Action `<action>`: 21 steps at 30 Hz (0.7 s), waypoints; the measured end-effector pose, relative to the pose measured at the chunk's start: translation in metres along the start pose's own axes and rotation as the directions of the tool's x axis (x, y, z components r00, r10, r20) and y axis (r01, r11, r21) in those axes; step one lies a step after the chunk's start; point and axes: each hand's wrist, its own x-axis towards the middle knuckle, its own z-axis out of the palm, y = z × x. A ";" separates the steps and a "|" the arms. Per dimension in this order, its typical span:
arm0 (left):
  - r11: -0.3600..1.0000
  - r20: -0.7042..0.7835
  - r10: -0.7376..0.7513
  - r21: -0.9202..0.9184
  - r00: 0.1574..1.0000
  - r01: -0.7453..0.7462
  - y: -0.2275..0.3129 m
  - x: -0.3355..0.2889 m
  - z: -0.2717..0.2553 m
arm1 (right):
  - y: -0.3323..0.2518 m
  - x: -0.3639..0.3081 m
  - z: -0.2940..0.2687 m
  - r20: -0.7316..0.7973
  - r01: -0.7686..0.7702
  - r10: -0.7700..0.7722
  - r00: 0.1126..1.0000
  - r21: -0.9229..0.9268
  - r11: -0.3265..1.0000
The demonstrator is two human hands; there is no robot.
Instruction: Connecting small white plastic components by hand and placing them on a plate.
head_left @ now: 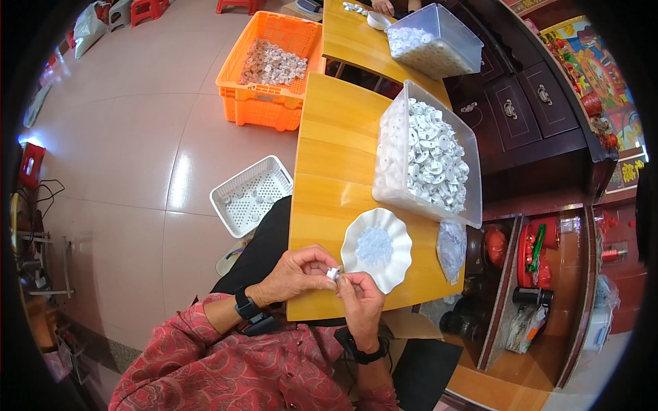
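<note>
My left hand [296, 275] pinches a small white plastic part [333, 273] between thumb and fingers at the table's near edge. The fingertips of my right hand [362, 307] are closed against that part's right side; whatever they hold there is too small to make out. Just beyond my hands is a white scalloped dish [352, 258] with a heap of tiny pale-blue translucent pieces [374, 246] in it. Farther off, a transparent plastic bin [392, 171] is piled with white plastic parts [437, 161].
The yellow wooden table [329, 198] has a bagged bundle [451, 250] at its right edge. A second transparent bin [445, 61] stands farther back, near another person's hand [382, 7]. Left of the table are a white basket [226, 212] and an orange crate [264, 113] holding small parts.
</note>
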 end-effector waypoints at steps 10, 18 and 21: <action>0.981 -0.504 0.068 -0.125 0.861 -0.150 0.014 0.014 -0.055 | -0.005 0.022 -0.002 -0.005 0.197 -0.205 0.979 -0.253 0.947; 0.946 -0.767 -0.187 -0.309 0.613 -0.097 -0.070 0.034 -0.206 | -0.032 0.080 -0.053 -0.186 0.386 -0.577 0.795 -0.578 0.719; 0.938 -0.787 -0.233 -0.337 0.571 -0.082 -0.099 0.037 -0.236 | -0.044 0.105 -0.061 -0.185 0.415 -0.674 0.715 -0.664 0.622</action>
